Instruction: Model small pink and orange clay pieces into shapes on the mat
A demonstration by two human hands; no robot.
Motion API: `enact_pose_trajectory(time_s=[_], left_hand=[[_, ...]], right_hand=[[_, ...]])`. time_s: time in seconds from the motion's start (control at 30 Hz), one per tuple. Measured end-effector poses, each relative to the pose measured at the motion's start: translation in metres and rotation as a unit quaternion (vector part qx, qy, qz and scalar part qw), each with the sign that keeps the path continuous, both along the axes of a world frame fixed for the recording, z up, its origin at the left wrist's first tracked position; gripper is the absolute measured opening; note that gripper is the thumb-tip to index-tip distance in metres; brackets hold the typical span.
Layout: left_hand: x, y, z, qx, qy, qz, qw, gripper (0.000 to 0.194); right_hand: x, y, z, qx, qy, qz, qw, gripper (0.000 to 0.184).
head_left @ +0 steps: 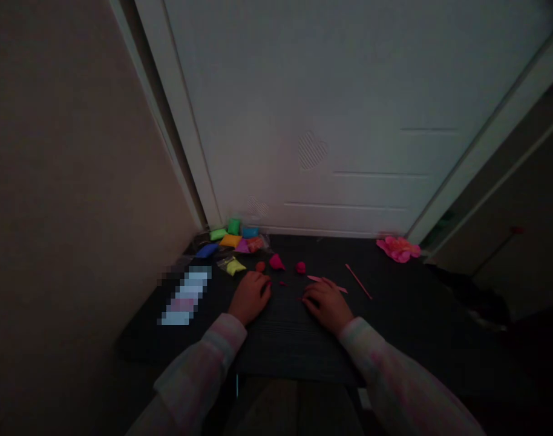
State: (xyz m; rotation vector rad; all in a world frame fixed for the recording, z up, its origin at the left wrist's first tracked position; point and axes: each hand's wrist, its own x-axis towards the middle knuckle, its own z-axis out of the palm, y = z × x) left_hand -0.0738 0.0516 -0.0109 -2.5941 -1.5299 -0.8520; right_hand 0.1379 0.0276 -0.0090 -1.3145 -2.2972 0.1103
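My left hand (250,298) is closed above the dark table, with a small bit of pink modelling clay (270,284) at its fingertips. My right hand (330,307) rests on the tabletop, fingers curled together, and a tiny reddish piece of clay (300,298) shows at their tips. Between the hands lies a small red clay teardrop (282,283). Beyond them are a larger pink clay lump (276,262), a round pink clay piece (301,267) and an orange-red clay ball (260,266). A flat pink tool (315,278) lies partly under my right hand.
Several bags of coloured clay (230,241) lie at the back left, near an opened yellow pack (235,266). A blurred-out bright phone-like shape (186,298) is at left. To the right are a thin pink stick (359,281) and a pink flower (399,249). A white door (349,109) stands behind.
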Motion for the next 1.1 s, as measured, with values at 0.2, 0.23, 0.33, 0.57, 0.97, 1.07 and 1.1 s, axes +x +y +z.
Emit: enact_pose_trajectory(time_s=[0.2, 0.23, 0.33, 0.57, 0.97, 1.07, 1.1], left_hand=[[-0.003, -0.003, 0.001, 0.012, -0.033, 0.003, 0.999, 0.017], [-0.004, -0.003, 0.001, 0.014, -0.037, 0.004, 0.999, 0.017], [-0.001, -0.004, 0.007, 0.02, -0.059, 0.006, 0.998, 0.017], [0.045, 0.03, 0.031, -0.014, -0.139, -0.014, 0.99, 0.017], [0.055, 0.033, 0.025, -0.064, -0.098, -0.047, 0.992, 0.019], [0.058, 0.033, 0.02, -0.044, -0.049, -0.02, 0.998, 0.024], [0.059, 0.032, 0.02, -0.038, -0.042, -0.012, 0.998, 0.026]], right_hand=[[0.002, 0.001, 0.001, 0.033, 0.011, -0.008, 0.999, 0.011], [0.002, 0.001, 0.001, 0.036, 0.016, -0.009, 0.999, 0.011], [0.001, 0.004, 0.003, 0.042, 0.035, -0.011, 0.998, 0.012], [-0.002, 0.034, 0.011, 0.059, 0.079, -0.049, 0.994, 0.016], [0.008, 0.033, 0.012, 0.078, 0.118, -0.06, 0.988, 0.015], [0.011, 0.037, 0.012, 0.066, 0.151, -0.096, 0.982, 0.014], [0.012, 0.038, 0.012, 0.06, 0.168, -0.108, 0.978, 0.013]])
